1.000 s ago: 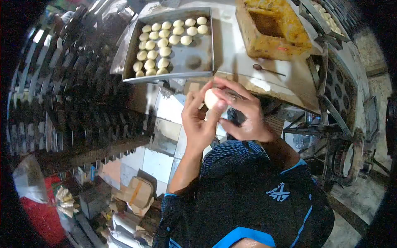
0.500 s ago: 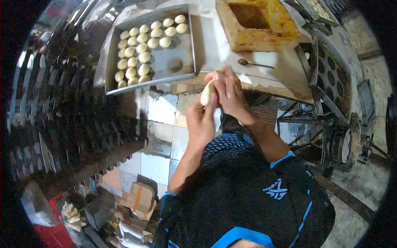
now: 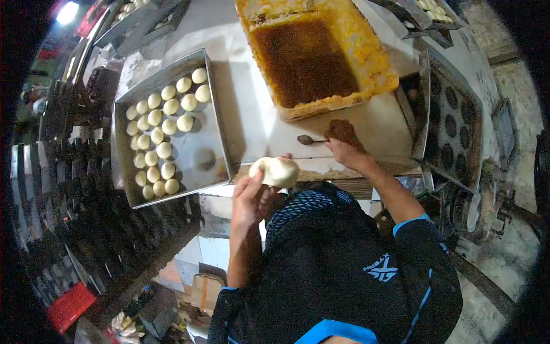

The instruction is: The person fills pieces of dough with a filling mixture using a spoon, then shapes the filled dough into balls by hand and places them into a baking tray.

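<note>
Ok — L hand (image 3: 246, 198) w/ fingers (image 3: 256, 180) pinching dough (image 3: 279, 171); R hand (image 3: 346, 151) at spoon (image 3: 306, 139) — can't tell grip.

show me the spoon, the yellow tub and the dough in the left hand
Spoon (image 3: 306, 140), head view: on its bowl.
Yellow tub (image 3: 363, 50), head view: on its inner wall.
Held dough (image 3: 278, 171), head view: middle of its pale surface.

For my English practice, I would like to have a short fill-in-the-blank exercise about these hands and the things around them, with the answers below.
1. The left hand holds a pale, flattened piece of ____.
2. The right hand is at the handle of a ____.
3. In this view, the yellow-smeared container stands to the ____ of the metal tray with pale balls.
4. The trim on the right sleeve is ____.

Missing words: dough; spoon; right; blue.
</note>
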Action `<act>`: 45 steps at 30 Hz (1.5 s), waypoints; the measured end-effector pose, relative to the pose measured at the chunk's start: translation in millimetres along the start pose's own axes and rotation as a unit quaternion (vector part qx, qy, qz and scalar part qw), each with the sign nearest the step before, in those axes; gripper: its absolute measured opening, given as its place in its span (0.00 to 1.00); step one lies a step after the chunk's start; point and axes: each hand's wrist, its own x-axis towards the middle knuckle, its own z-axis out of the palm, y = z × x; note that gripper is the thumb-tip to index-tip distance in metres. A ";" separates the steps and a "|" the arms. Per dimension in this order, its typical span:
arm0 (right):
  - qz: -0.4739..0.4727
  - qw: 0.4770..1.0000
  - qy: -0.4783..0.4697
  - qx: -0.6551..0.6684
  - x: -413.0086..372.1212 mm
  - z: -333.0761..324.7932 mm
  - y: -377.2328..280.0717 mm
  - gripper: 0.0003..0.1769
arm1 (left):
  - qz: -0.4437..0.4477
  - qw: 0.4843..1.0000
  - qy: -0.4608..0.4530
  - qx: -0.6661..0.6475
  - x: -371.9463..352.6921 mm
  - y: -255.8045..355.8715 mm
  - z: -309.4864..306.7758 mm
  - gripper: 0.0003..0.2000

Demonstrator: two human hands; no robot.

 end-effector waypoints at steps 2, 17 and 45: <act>0.003 0.963 -0.090 0.256 3.6 13.0 19.1 0.18 | 0.021 1.000 0.022 0.000 4.4 10.9 5.0 0.20; -0.169 0.967 -0.152 -0.112 154.9 -182.6 7.1 0.14 | 0.173 0.984 0.042 0.010 19.0 15.8 11.4 0.22; -0.215 0.934 -0.063 0.280 39.5 -214.3 -50.7 0.14 | 0.125 0.989 0.000 -0.075 11.4 33.9 94.5 0.25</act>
